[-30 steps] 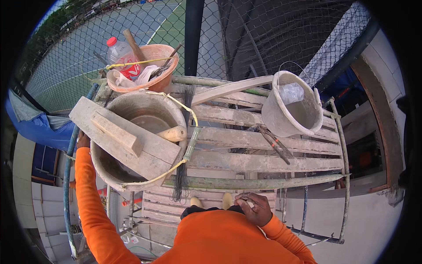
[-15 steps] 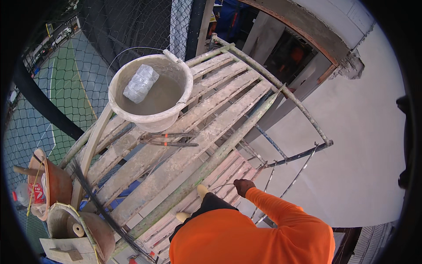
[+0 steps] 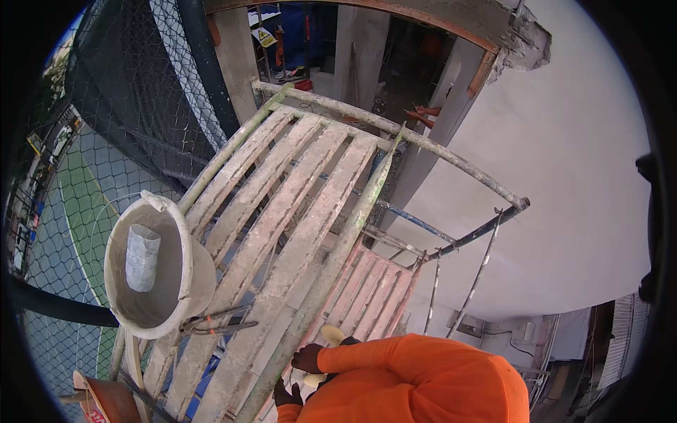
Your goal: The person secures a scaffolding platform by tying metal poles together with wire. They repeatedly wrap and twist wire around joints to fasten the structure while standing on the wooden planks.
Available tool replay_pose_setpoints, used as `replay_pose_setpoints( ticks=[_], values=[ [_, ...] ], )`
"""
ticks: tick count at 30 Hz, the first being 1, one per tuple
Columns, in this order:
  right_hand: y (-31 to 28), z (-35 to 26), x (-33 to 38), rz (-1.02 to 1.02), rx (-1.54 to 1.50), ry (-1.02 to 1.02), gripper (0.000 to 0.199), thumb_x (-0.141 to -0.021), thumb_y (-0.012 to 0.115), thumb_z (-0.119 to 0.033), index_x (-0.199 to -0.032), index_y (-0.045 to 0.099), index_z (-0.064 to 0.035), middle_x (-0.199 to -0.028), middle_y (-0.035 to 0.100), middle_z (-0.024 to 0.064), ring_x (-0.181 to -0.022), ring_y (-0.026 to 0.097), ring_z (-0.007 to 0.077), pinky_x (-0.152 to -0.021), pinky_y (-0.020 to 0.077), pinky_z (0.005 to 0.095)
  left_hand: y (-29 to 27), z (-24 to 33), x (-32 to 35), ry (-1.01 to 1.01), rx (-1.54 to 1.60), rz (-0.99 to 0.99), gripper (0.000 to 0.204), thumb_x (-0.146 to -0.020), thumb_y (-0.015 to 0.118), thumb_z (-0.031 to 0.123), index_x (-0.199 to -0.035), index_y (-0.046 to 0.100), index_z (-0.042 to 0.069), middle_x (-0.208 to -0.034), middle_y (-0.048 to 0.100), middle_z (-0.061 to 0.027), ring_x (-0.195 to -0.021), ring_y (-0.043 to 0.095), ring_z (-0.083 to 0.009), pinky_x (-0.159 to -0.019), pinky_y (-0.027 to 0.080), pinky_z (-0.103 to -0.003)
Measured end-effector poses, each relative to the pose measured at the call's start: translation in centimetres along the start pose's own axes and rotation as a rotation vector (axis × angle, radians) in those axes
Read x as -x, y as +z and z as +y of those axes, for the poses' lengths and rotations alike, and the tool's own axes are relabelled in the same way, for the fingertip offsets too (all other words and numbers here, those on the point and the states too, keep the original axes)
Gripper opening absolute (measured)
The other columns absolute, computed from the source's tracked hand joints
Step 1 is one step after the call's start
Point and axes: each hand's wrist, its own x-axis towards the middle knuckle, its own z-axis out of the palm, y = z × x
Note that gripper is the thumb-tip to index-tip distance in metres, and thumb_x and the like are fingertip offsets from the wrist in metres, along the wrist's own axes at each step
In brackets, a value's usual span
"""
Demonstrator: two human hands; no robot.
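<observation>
My right hand (image 3: 308,358), at the end of an orange sleeve, is closed beside the green-stained scaffold pipe (image 3: 328,278). Whatever it may hold is hidden. Just below it, my left hand (image 3: 288,396) is next to the same pipe, finger and thumb apart, with nothing visible between them. Pale boots (image 3: 333,334) show behind the hands, above a pinkish slatted platform (image 3: 367,292). Left of the pipe, pincers (image 3: 217,328) with orange bands lie across the worn planks (image 3: 264,233). A large whitish bucket (image 3: 201,278) stands beyond them, with a grey wrapped bundle (image 3: 142,257) inside.
An orange-brown bucket (image 3: 116,403) and dark thin rods (image 3: 149,399) are at lower left. Netting (image 3: 77,225) borders the left side. Scaffold rails (image 3: 458,162) close the far end. Another person's hands (image 3: 425,114) show in the doorway. A plastered wall (image 3: 550,190) rises right.
The view has swung, so the bucket and pincers appear farther left and lower. My right hand came from out by the platform to the pipe; the thin wire at it no longer shows. My left hand appeared.
</observation>
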Motion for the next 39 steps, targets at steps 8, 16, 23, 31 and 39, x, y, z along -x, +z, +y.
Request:
replay_pose_setpoints(
  ticks=[8, 16, 23, 31, 39],
  values=[
    [-2.6, 3.2, 3.2, 0.040, -0.266, 0.121, 0.020, -0.094, 0.055, -0.019, -0.106, 0.065, -0.0061, -0.101, 0.070, 0.0193, -0.097, 0.069, 0.0400, -0.081, 0.0554, 0.0534, 0.3, -0.2, -5.9, -0.202, 0.273, -0.282, 0.032, -0.102, 0.059, 0.041, -0.103, 0.070, 0.011, -0.080, 0.070, -0.0039, -0.069, 0.066, -0.0159, -0.068, 0.055, -0.034],
    [-4.7, 4.2, 7.0, 0.046, -0.327, -0.113, 0.025, -0.099, 0.052, -0.031, -0.099, 0.066, -0.0099, -0.095, 0.072, 0.0209, -0.091, 0.069, 0.0421, -0.079, 0.0526, 0.0553, -1.6, 1.9, -5.5, 0.014, -0.307, -0.469, 0.037, -0.103, 0.051, 0.045, -0.113, 0.071, 0.015, -0.105, 0.074, -0.0174, -0.100, 0.071, -0.0386, -0.085, 0.056, -0.047],
    [-1.8, 4.5, 7.9, 0.004, -0.463, -0.072, 0.023, -0.100, 0.053, -0.033, -0.103, 0.064, -0.0132, -0.094, 0.071, 0.0201, -0.088, 0.068, 0.0439, -0.076, 0.0508, 0.0564, -2.8, 5.9, -4.8, 0.162, -0.447, -0.461, 0.065, -0.099, 0.037, 0.064, -0.103, 0.074, 0.011, -0.102, 0.072, -0.0223, -0.100, 0.069, -0.0433, -0.086, 0.053, -0.055],
    [4.5, 9.3, 6.8, 0.027, -0.628, 0.478, 0.029, -0.103, 0.047, -0.034, -0.119, 0.065, -0.0178, -0.117, 0.071, 0.0145, -0.108, 0.069, 0.0385, -0.093, 0.0539, 0.0531, -1.0, 2.7, -5.6, 0.425, -0.325, -0.159, 0.073, -0.095, 0.060, 0.053, -0.141, 0.054, -0.002, -0.131, 0.058, -0.0267, -0.119, 0.057, -0.0464, -0.104, 0.045, -0.054],
    [12.8, 21.2, -0.5, 0.511, -0.869, 0.887, 0.026, -0.099, 0.055, -0.030, -0.115, 0.071, -0.0172, -0.096, 0.075, 0.0148, -0.095, 0.071, 0.0378, -0.089, 0.0558, 0.0474, 2.1, -1.9, -7.6, 0.020, -0.232, -0.231, 0.065, -0.091, 0.068, 0.038, -0.141, 0.055, -0.001, -0.135, 0.061, -0.0244, -0.123, 0.059, -0.0402, -0.107, 0.046, -0.048]
  ],
)
